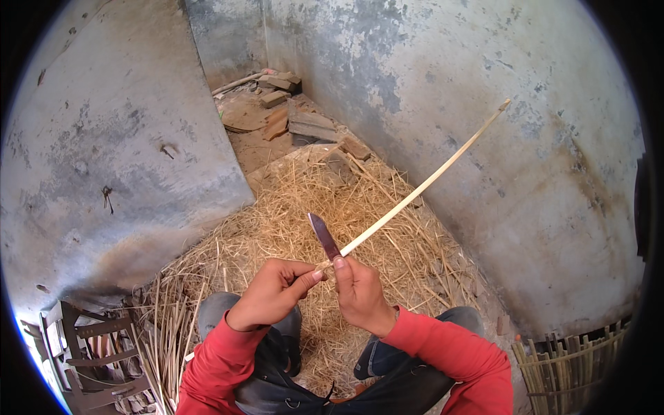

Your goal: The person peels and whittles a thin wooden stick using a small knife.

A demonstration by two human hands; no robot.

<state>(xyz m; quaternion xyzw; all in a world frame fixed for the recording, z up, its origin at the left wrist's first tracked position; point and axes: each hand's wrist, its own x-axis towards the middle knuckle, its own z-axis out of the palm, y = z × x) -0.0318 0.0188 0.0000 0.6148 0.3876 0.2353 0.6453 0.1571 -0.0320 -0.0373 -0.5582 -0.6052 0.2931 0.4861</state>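
Both sets of fingers (305, 283) closed: left hand (271, 293) pinching the near end of the pale strip (422, 188), right hand (362, 294) gripping the dark-bladed knife (323, 233) beside it; strip slants far right, past straw-coloured litter (304, 183) and weathered wall (526, 228).

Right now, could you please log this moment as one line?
left hand: pinching pale strip | right hand: holding knife at strip | straw-coloured scraps: below

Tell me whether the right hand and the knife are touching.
Touching. The head view shows the right hand closed around the lower end of the knife.
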